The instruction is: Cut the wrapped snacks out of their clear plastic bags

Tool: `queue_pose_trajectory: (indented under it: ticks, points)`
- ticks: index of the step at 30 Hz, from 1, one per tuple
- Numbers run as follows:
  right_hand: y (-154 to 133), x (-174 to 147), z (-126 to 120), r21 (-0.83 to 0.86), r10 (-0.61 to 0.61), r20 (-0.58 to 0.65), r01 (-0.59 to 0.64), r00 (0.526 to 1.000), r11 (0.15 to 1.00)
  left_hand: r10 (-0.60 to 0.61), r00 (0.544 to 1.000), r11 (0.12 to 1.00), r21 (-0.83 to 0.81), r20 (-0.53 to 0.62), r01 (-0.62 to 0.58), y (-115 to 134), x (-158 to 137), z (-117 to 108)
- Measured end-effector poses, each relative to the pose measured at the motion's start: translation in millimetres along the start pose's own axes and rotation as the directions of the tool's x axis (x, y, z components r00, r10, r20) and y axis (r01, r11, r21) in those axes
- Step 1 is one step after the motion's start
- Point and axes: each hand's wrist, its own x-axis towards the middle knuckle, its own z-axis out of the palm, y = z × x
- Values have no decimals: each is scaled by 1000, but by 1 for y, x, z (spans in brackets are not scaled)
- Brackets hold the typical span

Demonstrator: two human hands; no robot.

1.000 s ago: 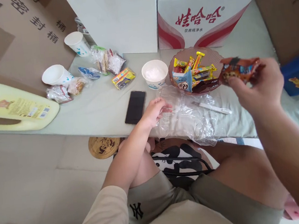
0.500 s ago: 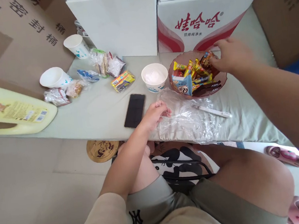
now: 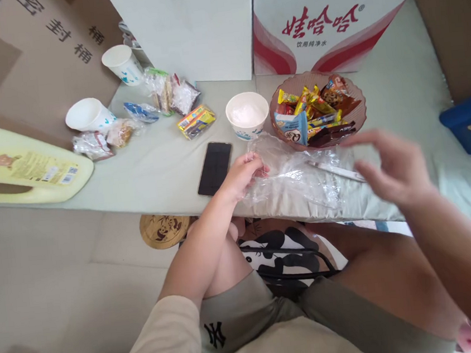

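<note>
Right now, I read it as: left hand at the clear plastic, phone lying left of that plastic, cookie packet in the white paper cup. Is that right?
Not quite, the container is wrong: the cookie packet lies in the pinkish bowl, as the head view shows. The left hand is at the clear plastic, and the phone lies left of it.

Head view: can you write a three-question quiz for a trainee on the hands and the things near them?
1. True or false: the right hand is a closed fist.
2. What dark-faced thing lies just to the left of the left hand?
3. Fill in: the light-blue pack lies among other snacks in the ____.

Key:
1. False; it is open.
2. The phone.
3. Bowl.
</note>
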Motion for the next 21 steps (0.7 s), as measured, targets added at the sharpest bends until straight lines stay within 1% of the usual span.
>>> queue_pose_trajectory:
  ticks: [1, 2, 4, 6, 8, 10, 12, 14, 15, 16, 17, 18, 19, 20, 21]
  points:
    - [-9, -23, 4, 7, -51, 113, 51, 992, 999, 1, 1000, 1000, -1, -9, -1, -1, 1, -1]
    - [-17, -43, 9, -27, -57, 182, 63, 982, 998, 0, 1000, 1000, -4, -19, 0, -1, 1, -2]
    - [-24, -74, 18, -71, -47, 238, 65, 970, 995, -1, 999, 1000, -6, -42, 1, -1, 2, -2]
    - [-25, -91, 23, -63, -16, 265, 34, 964, 997, 8, 997, 1000, 12, -74, -7, -1, 3, -2]
    - [-23, -98, 23, -32, 47, 269, -40, 962, 999, 32, 993, 998, 52, -111, -26, -1, 4, -1]
    - [-23, -101, 21, 11, 164, 248, -172, 955, 985, 68, 987, 993, 104, -144, -53, -4, 7, -1]
    - [-25, -101, 23, 59, 313, 201, -330, 928, 942, 101, 980, 984, 163, -173, -72, -7, 12, -4]
    - [-28, -100, 27, 101, 432, 159, -450, 888, 887, 150, 962, 969, 226, -227, -98, -11, 16, -11]
    - [-29, -98, 30, 120, 468, 146, -485, 871, 866, 199, 941, 956, 265, -273, -125, -13, 17, -16]
    - [-31, -96, 32, 139, 490, 140, -507, 861, 851, 275, 907, 933, 316, -319, -172, -13, 15, -21]
    - [-32, -94, 33, 160, 502, 139, -519, 854, 839, 377, 861, 892, 383, -341, -239, -12, 11, -27]
    - [-33, -92, 34, 183, 510, 138, -528, 849, 829, 491, 811, 829, 457, -317, -323, -11, 4, -32]
    - [-33, -90, 35, 202, 522, 132, -539, 842, 818, 598, 769, 737, 532, -226, -417, -10, -6, -36]
    - [-34, -89, 34, 217, 538, 125, -552, 834, 805, 673, 737, 625, 583, -64, -520, -8, -17, -38]
    - [-33, -88, 34, 231, 553, 120, -565, 824, 792, 684, 714, 515, 593, 151, -619, -8, -28, -39]
